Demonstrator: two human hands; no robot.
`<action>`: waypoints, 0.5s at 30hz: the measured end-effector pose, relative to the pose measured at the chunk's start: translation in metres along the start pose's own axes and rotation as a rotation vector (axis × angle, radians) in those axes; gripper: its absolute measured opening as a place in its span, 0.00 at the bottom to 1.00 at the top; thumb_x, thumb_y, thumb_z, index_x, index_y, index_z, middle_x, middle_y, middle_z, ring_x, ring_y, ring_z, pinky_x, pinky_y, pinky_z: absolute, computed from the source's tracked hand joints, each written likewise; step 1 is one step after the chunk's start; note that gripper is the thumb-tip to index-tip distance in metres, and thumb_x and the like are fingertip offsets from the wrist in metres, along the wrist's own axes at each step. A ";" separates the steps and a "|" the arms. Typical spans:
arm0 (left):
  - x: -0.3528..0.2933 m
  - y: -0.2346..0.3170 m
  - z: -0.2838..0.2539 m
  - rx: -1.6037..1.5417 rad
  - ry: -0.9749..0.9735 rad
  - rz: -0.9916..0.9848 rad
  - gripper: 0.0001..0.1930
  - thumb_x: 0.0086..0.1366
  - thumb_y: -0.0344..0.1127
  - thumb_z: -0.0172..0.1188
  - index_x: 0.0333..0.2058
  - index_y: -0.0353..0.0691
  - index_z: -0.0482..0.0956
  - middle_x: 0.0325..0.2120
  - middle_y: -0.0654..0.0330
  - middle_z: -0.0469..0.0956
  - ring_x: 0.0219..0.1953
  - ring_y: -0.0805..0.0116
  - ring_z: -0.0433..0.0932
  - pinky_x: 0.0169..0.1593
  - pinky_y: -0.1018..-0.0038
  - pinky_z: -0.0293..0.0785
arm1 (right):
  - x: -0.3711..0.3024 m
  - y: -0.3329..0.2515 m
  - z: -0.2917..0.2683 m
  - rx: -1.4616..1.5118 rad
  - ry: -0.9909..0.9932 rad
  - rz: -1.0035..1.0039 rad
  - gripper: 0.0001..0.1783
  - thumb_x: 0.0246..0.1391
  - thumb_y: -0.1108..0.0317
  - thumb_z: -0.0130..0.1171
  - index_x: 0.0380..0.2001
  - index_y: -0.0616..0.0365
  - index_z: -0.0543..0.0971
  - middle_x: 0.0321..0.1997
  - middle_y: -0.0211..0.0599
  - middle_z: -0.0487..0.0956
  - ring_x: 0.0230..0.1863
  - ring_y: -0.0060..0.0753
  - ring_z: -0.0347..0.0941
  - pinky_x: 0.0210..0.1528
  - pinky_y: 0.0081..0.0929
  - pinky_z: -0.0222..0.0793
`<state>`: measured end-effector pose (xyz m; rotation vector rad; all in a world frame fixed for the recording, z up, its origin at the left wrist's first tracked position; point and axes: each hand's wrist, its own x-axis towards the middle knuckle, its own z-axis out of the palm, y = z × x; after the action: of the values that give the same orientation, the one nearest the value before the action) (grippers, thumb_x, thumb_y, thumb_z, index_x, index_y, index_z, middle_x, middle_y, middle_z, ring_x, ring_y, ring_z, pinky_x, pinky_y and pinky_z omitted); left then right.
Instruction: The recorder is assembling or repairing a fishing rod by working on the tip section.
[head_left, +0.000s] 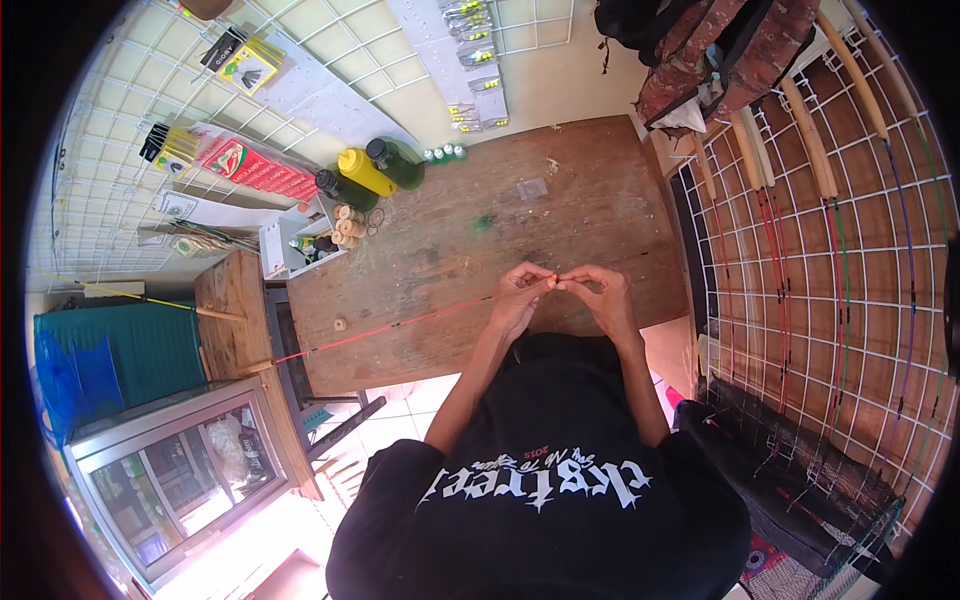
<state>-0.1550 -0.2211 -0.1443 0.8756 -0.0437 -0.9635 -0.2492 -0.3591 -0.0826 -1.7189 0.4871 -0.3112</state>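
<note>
A thin red fishing rod (385, 325) with dark bands crosses the table from the left and runs behind my left hand. My left hand (515, 300) is closed round the rod's thin end, thumb and fingertips pressed together. My right hand (604, 294) pinches at the same spot, its fingertips meeting the left ones. A tiny reddish bit shows between them, too small to make out. Both hands are just above the near edge of the wooden table (590, 200). Left of the rod's middle sits a small round cork piece (340, 324).
Dark green bottles (395, 165), a yellow squeeze bottle (366, 172), wooden spools (347, 228) and a white box (290, 245) stand at the back left. A small clear packet (532, 188) lies farther back. Rods with wooden handles (808, 135) hang on the right rack.
</note>
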 end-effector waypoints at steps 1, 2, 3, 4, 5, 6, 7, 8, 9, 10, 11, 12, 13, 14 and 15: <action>0.000 0.001 0.001 0.001 0.000 -0.001 0.07 0.55 0.24 0.65 0.32 0.37 0.77 0.29 0.62 0.77 0.32 0.78 0.75 0.35 0.84 0.70 | 0.000 -0.001 0.000 0.003 0.002 0.005 0.07 0.45 0.72 0.65 0.29 0.64 0.81 0.29 0.39 0.82 0.33 0.27 0.79 0.38 0.23 0.70; -0.001 0.001 0.001 -0.005 -0.002 -0.002 0.07 0.55 0.24 0.65 0.32 0.37 0.77 0.29 0.62 0.77 0.32 0.78 0.75 0.35 0.84 0.70 | -0.001 -0.002 0.000 0.006 0.005 0.011 0.07 0.45 0.72 0.65 0.29 0.64 0.81 0.29 0.39 0.82 0.33 0.27 0.79 0.38 0.23 0.70; -0.001 0.002 0.001 -0.012 -0.004 -0.004 0.07 0.55 0.24 0.65 0.33 0.37 0.77 0.29 0.62 0.77 0.32 0.79 0.75 0.35 0.84 0.70 | -0.001 -0.001 0.001 0.007 0.006 0.011 0.07 0.45 0.72 0.65 0.29 0.64 0.81 0.29 0.39 0.82 0.33 0.27 0.79 0.38 0.23 0.70; -0.001 0.001 0.001 -0.011 -0.004 -0.004 0.07 0.55 0.24 0.65 0.33 0.37 0.77 0.29 0.62 0.77 0.32 0.79 0.75 0.35 0.84 0.70 | -0.001 0.000 0.001 0.012 0.006 0.009 0.07 0.45 0.72 0.65 0.29 0.64 0.81 0.29 0.39 0.82 0.33 0.27 0.79 0.38 0.23 0.70; -0.001 0.001 0.000 -0.010 -0.005 -0.009 0.07 0.55 0.24 0.65 0.33 0.37 0.77 0.29 0.62 0.77 0.32 0.79 0.75 0.35 0.85 0.70 | -0.001 0.001 0.001 0.017 0.006 0.008 0.07 0.45 0.72 0.65 0.29 0.64 0.81 0.29 0.39 0.82 0.33 0.27 0.79 0.38 0.23 0.70; -0.001 0.001 -0.001 -0.008 -0.006 -0.015 0.07 0.55 0.24 0.65 0.33 0.37 0.77 0.29 0.62 0.77 0.32 0.79 0.75 0.35 0.85 0.70 | 0.000 0.001 0.001 0.018 0.005 0.007 0.07 0.45 0.72 0.65 0.29 0.64 0.81 0.29 0.39 0.82 0.33 0.27 0.79 0.38 0.23 0.70; -0.001 0.001 0.000 -0.008 -0.006 -0.016 0.07 0.55 0.24 0.65 0.33 0.37 0.77 0.29 0.62 0.77 0.32 0.79 0.75 0.35 0.85 0.70 | 0.000 0.000 0.000 0.010 0.008 0.001 0.07 0.45 0.72 0.65 0.29 0.64 0.81 0.29 0.39 0.82 0.33 0.27 0.79 0.38 0.23 0.70; -0.001 0.002 0.001 -0.002 0.003 -0.025 0.07 0.55 0.24 0.65 0.33 0.37 0.77 0.29 0.62 0.77 0.32 0.79 0.75 0.35 0.85 0.70 | 0.000 -0.001 0.000 0.001 0.010 -0.005 0.07 0.45 0.72 0.65 0.29 0.64 0.81 0.29 0.39 0.82 0.33 0.27 0.79 0.38 0.23 0.70; -0.001 0.002 0.001 0.004 0.013 -0.033 0.07 0.55 0.24 0.65 0.33 0.37 0.77 0.29 0.62 0.77 0.32 0.79 0.75 0.35 0.85 0.70 | 0.000 0.000 0.000 0.001 0.010 -0.005 0.07 0.45 0.72 0.65 0.29 0.64 0.81 0.29 0.39 0.82 0.33 0.27 0.79 0.38 0.23 0.70; -0.001 0.002 0.001 0.004 0.014 -0.032 0.07 0.55 0.24 0.65 0.33 0.37 0.77 0.29 0.62 0.77 0.32 0.79 0.75 0.35 0.85 0.70 | 0.000 0.000 0.000 -0.003 0.005 -0.012 0.07 0.45 0.72 0.65 0.29 0.64 0.81 0.28 0.39 0.82 0.33 0.28 0.79 0.38 0.23 0.70; -0.001 0.002 0.001 0.010 0.013 -0.036 0.07 0.55 0.24 0.65 0.33 0.37 0.77 0.29 0.62 0.77 0.32 0.79 0.75 0.35 0.85 0.70 | 0.000 0.000 0.000 -0.007 0.000 -0.020 0.07 0.45 0.72 0.65 0.29 0.64 0.81 0.28 0.39 0.82 0.33 0.28 0.79 0.38 0.24 0.70; -0.001 0.002 0.000 0.016 0.011 -0.041 0.07 0.55 0.24 0.65 0.32 0.37 0.77 0.28 0.62 0.77 0.32 0.79 0.75 0.35 0.85 0.70 | 0.000 0.001 0.000 -0.007 -0.001 -0.020 0.07 0.45 0.72 0.65 0.29 0.64 0.81 0.28 0.39 0.82 0.33 0.28 0.79 0.38 0.24 0.70; -0.001 0.002 0.001 0.016 0.011 -0.041 0.07 0.55 0.24 0.65 0.32 0.37 0.77 0.28 0.62 0.77 0.32 0.79 0.75 0.35 0.85 0.70 | 0.000 0.003 0.000 -0.003 0.002 -0.013 0.07 0.45 0.72 0.65 0.29 0.64 0.81 0.28 0.39 0.82 0.33 0.28 0.79 0.38 0.24 0.70; -0.001 0.003 0.002 0.019 0.012 -0.038 0.07 0.55 0.24 0.64 0.32 0.37 0.77 0.28 0.62 0.77 0.32 0.79 0.75 0.35 0.85 0.70 | 0.000 0.003 0.000 0.000 0.006 -0.005 0.07 0.45 0.72 0.65 0.29 0.63 0.81 0.28 0.40 0.82 0.33 0.28 0.79 0.38 0.24 0.70; -0.001 0.003 0.003 0.021 0.014 -0.035 0.07 0.55 0.24 0.64 0.32 0.37 0.77 0.29 0.62 0.77 0.32 0.79 0.75 0.35 0.84 0.69 | 0.000 0.003 0.000 0.000 0.006 -0.005 0.07 0.45 0.72 0.65 0.29 0.63 0.81 0.28 0.40 0.82 0.33 0.28 0.79 0.38 0.24 0.70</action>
<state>-0.1546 -0.2211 -0.1397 0.9046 -0.0271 -0.9912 -0.2497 -0.3599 -0.0853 -1.7202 0.4874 -0.3203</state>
